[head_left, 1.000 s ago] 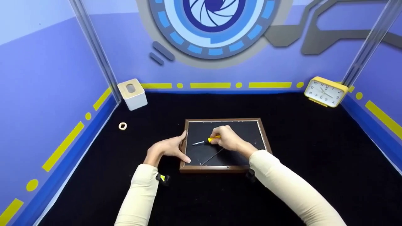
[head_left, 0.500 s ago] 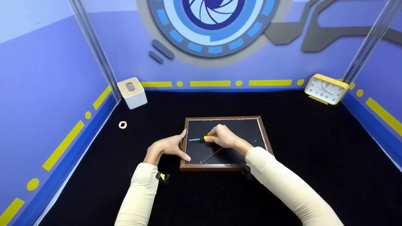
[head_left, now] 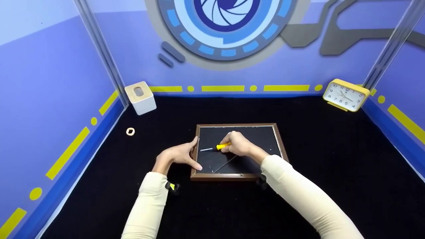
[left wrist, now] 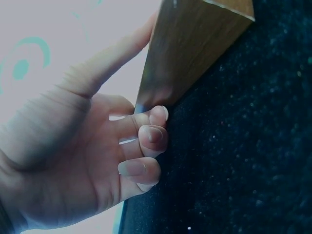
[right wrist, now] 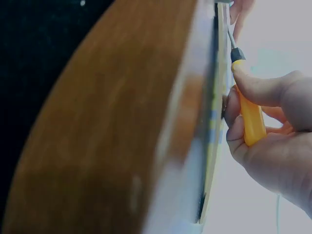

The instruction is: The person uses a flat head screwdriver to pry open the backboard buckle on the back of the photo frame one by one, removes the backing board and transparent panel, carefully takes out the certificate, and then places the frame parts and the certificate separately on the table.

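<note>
Head view: frame (head_left: 232, 178) with screwdriver (head_left: 223, 146), mid-desk

Step, as judged: tool work at the frame's left edge.
Left hand (head_left: 177, 154): thumb and forefinger spread along that edge, thumb by the near-left corner.
Frame: brown, dark panel (head_left: 215, 134) uppermost.
Screwdriver: yellow-handled, tip just beside the left edge.
Right hand (head_left: 239, 144): pinching the handle.
Next move: seems to call for seating the tip, frame steadied.
Obstruction: left hand flanks the edge.
Surroundings, on desk (head_left: 212, 212): pale ring (head_left: 130, 134), towards left edge; box (head_left: 142, 105), far-left corner; clock (head_left: 346, 95), yellow, far-right corner.
</note>
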`<state>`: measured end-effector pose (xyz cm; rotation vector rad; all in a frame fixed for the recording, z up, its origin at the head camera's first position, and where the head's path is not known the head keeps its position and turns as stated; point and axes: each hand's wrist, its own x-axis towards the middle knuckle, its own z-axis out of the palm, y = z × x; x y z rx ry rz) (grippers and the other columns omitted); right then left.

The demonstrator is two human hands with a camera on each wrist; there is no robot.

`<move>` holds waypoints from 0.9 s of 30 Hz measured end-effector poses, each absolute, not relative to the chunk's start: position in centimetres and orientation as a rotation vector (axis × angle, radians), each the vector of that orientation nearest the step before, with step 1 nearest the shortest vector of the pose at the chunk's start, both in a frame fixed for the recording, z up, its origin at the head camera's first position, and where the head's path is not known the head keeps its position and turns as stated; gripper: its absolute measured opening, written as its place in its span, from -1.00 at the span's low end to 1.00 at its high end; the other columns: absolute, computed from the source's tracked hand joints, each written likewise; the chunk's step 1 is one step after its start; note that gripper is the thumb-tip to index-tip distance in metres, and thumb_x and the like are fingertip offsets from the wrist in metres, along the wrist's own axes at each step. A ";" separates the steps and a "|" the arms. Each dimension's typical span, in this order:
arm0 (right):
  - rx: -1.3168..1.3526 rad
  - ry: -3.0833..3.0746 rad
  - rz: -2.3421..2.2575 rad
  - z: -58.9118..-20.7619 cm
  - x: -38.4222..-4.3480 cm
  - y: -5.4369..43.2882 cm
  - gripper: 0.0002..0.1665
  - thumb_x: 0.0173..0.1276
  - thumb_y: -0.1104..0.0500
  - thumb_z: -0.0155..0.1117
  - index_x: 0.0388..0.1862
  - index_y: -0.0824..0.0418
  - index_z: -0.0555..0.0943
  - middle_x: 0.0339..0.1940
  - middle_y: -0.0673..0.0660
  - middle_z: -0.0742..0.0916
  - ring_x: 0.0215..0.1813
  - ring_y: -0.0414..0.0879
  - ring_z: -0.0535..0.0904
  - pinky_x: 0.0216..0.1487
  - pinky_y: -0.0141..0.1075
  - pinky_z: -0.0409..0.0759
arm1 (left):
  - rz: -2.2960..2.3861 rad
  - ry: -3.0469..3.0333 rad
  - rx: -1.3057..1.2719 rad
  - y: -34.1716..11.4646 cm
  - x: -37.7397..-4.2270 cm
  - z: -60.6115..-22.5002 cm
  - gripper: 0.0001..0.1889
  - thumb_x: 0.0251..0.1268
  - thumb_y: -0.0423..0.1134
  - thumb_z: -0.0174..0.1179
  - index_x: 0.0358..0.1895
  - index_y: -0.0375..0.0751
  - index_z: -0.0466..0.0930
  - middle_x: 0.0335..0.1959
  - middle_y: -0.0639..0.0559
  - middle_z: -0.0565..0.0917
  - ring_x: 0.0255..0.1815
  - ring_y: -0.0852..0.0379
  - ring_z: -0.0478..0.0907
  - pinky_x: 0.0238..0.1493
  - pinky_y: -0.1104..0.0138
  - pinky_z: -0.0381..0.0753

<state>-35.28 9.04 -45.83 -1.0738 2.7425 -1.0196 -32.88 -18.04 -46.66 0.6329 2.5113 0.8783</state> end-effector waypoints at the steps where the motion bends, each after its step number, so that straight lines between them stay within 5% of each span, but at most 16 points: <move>1: -1.063 2.738 -1.040 -46.0 -35.3 9.0 -0.78 0.11 0.34 0.54 -0.22 0.35 0.80 -0.27 0.18 0.80 -0.19 -0.01 0.67 -0.08 -0.17 0.64 | 0.872 2.514 0.629 -18.1 -32.9 -46.7 0.40 -0.09 -0.01 0.63 0.59 -0.40 -0.33 0.56 -0.34 0.05 0.55 -0.05 0.06 0.51 0.17 0.07; 10: -0.986 2.714 -1.109 -46.1 -35.3 8.1 -0.76 0.14 0.38 0.50 -0.17 0.38 0.78 -0.23 0.19 0.80 -0.19 -0.01 0.67 -0.04 -0.13 0.65 | 0.861 2.533 0.616 -18.2 -32.8 -46.4 0.40 -0.10 0.01 0.63 0.59 -0.39 -0.31 0.56 -0.33 0.04 0.55 -0.05 0.05 0.52 0.17 0.07; 17: -1.020 2.752 -1.049 -46.1 -35.3 7.8 -0.80 0.16 0.36 0.49 -0.20 0.33 0.80 -0.28 0.11 0.81 -0.17 0.02 0.65 0.23 0.06 0.34 | 0.832 2.533 0.626 -18.1 -32.7 -46.3 0.40 -0.10 0.05 0.62 0.59 -0.38 -0.30 0.58 -0.31 0.00 0.57 -0.05 0.01 0.52 0.17 0.06; 27: -1.041 2.793 -1.081 -44.0 -35.4 6.5 -0.82 0.09 0.43 0.51 -0.28 0.33 0.81 -0.31 0.16 0.81 -0.23 -0.02 0.69 -0.13 -0.21 0.68 | 0.883 2.507 0.648 -18.2 -33.0 -46.8 0.40 -0.09 -0.02 0.62 0.59 -0.38 -0.33 0.60 -0.29 -0.08 0.57 -0.02 -0.03 0.53 0.20 0.01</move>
